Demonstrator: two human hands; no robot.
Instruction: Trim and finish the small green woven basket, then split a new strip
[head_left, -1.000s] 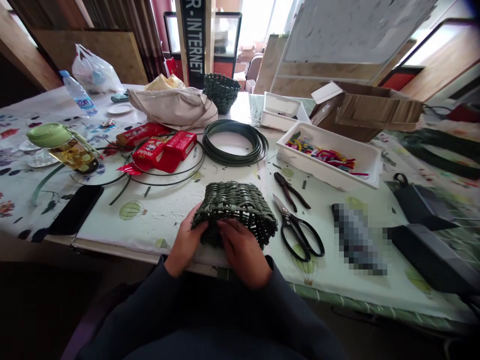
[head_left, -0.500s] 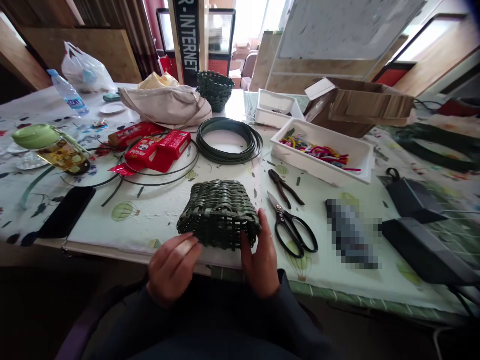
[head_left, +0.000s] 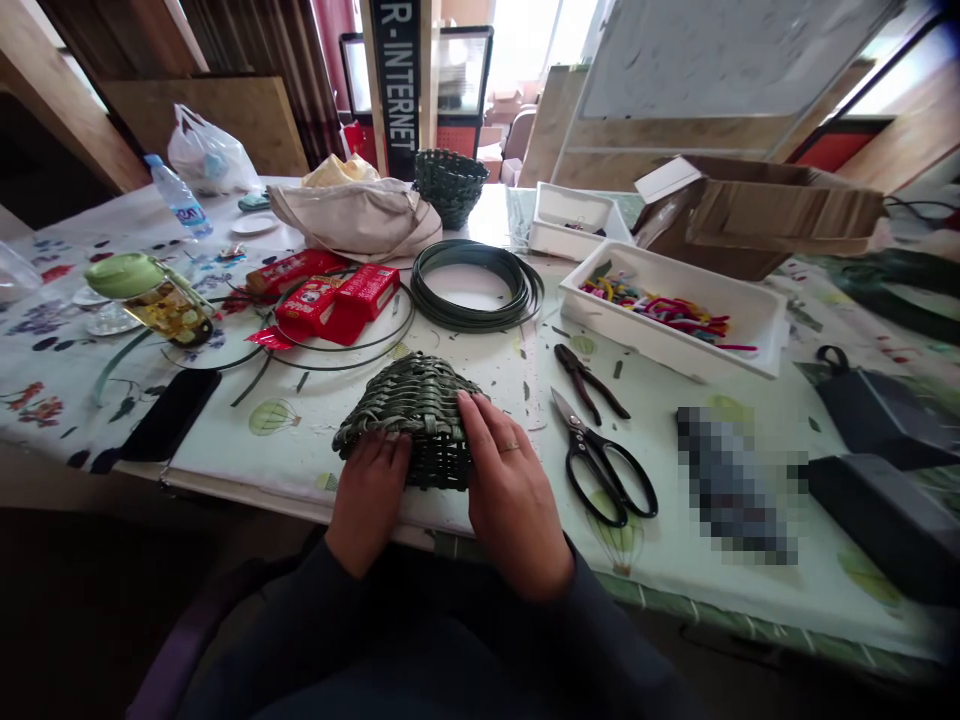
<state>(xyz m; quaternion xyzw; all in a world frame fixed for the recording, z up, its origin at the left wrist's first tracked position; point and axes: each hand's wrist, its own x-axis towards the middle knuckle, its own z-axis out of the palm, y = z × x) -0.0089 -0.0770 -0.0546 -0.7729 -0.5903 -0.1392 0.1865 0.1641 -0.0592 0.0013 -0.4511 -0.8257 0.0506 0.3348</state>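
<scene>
A dark green woven basket (head_left: 416, 405) lies on its side at the near edge of the table, its open mouth toward me. My left hand (head_left: 373, 490) grips the left part of the mouth, its fingertips reaching inside under the rim and out of sight. Along the right side of the basket lies my right hand (head_left: 514, 490), a ring on one finger, its fingers bent over the woven wall; the thumb is hidden. Black-handled scissors (head_left: 604, 465) and a pair of pliers (head_left: 589, 385) rest to the right, apart from both hands.
Behind the basket are a coil of flat green strip (head_left: 476, 285) and red packets (head_left: 337, 300). A white tray (head_left: 675, 345) of colourful pieces and a cardboard box (head_left: 780, 215) stand back right. Leftward are a phone (head_left: 171, 415) and a green-lidded bottle (head_left: 154, 295).
My left hand has moved up to the basket's mouth, fingers going in. My right hand has shifted from the right rim onto the outer wall. The basket has turned and tilted slightly.
</scene>
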